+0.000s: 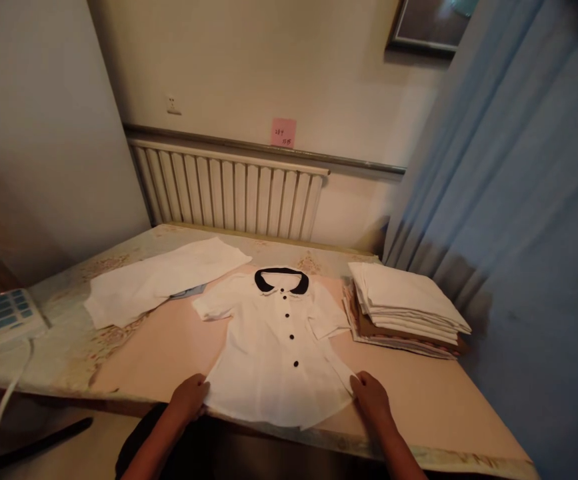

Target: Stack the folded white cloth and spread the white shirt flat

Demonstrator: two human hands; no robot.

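A small white shirt point(279, 347) with a black collar and black buttons lies flat, front up, on the table point(179, 347). My left hand point(189, 397) grips the lower left corner of its hem, fingers curled on the cloth. My right hand point(371, 395) grips the lower right corner of the hem the same way. Both hands sit at the table's near edge.
A stack of folded white cloths point(403, 307) stands right of the shirt. A loose white garment point(161, 280) lies at the back left. A white box with blue buttons point(11, 315) and its cord sit at the left edge. Radiator point(229, 193) behind, blue curtain point(519, 233) right.
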